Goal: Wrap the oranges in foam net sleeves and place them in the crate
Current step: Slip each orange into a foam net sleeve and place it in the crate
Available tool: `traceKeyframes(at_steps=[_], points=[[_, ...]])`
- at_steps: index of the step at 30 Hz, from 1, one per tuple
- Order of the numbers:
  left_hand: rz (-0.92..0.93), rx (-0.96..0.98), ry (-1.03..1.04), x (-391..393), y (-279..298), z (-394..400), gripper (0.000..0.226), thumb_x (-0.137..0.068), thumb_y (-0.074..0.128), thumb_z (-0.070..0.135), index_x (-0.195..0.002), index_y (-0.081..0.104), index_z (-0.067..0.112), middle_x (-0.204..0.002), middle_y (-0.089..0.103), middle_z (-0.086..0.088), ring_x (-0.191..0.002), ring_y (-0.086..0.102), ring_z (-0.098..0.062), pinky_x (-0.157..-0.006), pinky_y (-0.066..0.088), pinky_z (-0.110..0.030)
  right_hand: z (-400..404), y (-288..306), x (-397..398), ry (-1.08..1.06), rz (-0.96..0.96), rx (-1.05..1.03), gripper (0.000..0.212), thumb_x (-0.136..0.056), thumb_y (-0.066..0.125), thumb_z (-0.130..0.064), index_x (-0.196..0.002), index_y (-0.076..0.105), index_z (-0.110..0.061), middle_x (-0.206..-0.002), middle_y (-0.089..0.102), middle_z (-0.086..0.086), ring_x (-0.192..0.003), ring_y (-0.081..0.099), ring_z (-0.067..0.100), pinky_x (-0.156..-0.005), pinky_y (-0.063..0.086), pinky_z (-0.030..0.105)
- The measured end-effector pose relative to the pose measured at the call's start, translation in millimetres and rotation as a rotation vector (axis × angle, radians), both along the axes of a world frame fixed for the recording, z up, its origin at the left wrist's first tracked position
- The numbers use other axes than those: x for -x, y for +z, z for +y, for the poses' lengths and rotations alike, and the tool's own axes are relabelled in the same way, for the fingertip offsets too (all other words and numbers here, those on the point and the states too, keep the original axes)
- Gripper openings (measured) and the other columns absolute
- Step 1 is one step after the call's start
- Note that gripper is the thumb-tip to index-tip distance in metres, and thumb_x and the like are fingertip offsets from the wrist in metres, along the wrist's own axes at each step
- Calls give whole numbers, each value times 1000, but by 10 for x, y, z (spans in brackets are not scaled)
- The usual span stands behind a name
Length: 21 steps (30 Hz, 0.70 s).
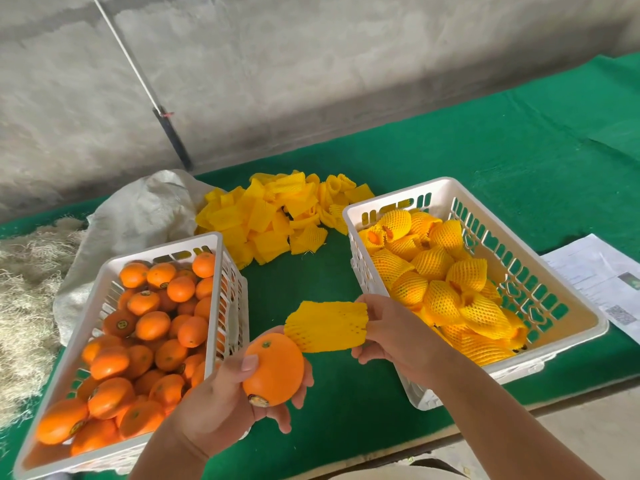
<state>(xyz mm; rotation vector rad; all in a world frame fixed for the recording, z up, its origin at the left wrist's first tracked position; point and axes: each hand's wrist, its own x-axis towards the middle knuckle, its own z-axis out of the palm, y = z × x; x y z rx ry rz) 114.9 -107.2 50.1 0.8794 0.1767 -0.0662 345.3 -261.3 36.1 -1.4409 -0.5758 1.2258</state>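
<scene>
right now the left hand (239,393) cups an orange (273,370) just left of the flat foam net sleeve (325,326), which the right hand (388,332) pinches by its right end, long axis pointing at the fruit.

The orange (273,370) in the lower middle of the frame has a smooth, slightly glossy peel with a small shiny sticker. The foam net sleeve (325,326) beside it is soft matt foam with an open mesh. Both crates (575,289) are white plastic, smooth, with slotted walls. The table cover (519,161) is green cloth, matt, like felt. At the left, the sack (138,216) looks like woven plastic and the straw (24,289) is dry and rough. The wall (311,64) at the top is rough grey concrete. The paper (602,271) at the right is printed and matt.
</scene>
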Motion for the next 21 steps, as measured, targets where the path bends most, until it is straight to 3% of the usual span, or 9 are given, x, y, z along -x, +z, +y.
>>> traceKeyframes(at_steps=[1,3,5,9,12,15,17,19,21], points=[[-26,13,-17,-5,-18,5,80,-99,72,40,-151,17,14,-124,62,-29,-104,67,-37,-77,65,-43,1,-14,5,-33,-19,18,9,-98,67,0,-104,68,-7,-78,75,7,-71,73,20,-70,63,33],[19,-71,18,10,-47,16,71,-96,75,44,-151,36,24,-122,63,-29,-101,67,-36,-73,65,-42,-7,-22,16,-56,-40,33,5,-97,69,-3,-96,66,-7,-78,75,9,-69,72,20,-67,62,31],[78,-139,96,37,-96,13,58,-91,80,49,-140,60,27,-120,62,-31,-97,66,-37,-68,64,-42,-11,-27,23,-91,-133,48,18,-93,73,-7,-80,60,-13,-66,68,6,-57,62,15,-57,55,26],[79,-61,182,32,-126,-16,56,-90,80,52,-136,63,24,-118,61,-32,-94,67,-38,-65,64,-43,-44,-34,39,-183,-427,20,44,-82,82,-23,-63,43,-17,-55,42,-2,-50,34,8,-47,33,19],[100,-87,234,30,-93,-50,72,-87,81,56,-141,56,15,-116,61,-31,-91,66,-35,-62,63,-41,-71,16,45,-193,-527,-92,34,-82,83,-27,-66,58,-10,-56,52,-4,-52,40,8,-48,38,20],[104,-93,298,13,-24,-130,71,-82,82,61,-128,64,11,-110,63,-29,-84,66,-32,-56,60,-38,-101,90,86,-125,-673,-208,18,-87,82,-23,-73,74,-27,-72,70,-9,-64,60,11,-58,54,29],[111,-43,333,-5,26,-179,68,-80,82,64,-124,67,14,-107,64,-27,-80,65,-29,-52,57,-35,-113,125,125,-53,-752,-291,14,-91,82,-23,-80,79,-31,-81,73,-9,-72,63,16,-60,54,29],[126,20,347,-19,56,-208,66,-78,82,66,-122,70,18,-103,64,-24,-78,64,-27,-50,57,-32,-115,165,159,-16,-828,-353,29,-94,78,-21,-72,73,-38,-77,67,-16,-74,60,15,-58,47,23],[139,57,349,-27,77,-218,64,-79,81,67,-121,72,19,-101,64,-22,-75,63,-25,-49,56,-31,-107,230,201,-14,-935,-423,45,-92,69,-18,-62,47,-43,-68,54,-23,-75,53,8,-60,39,14]])
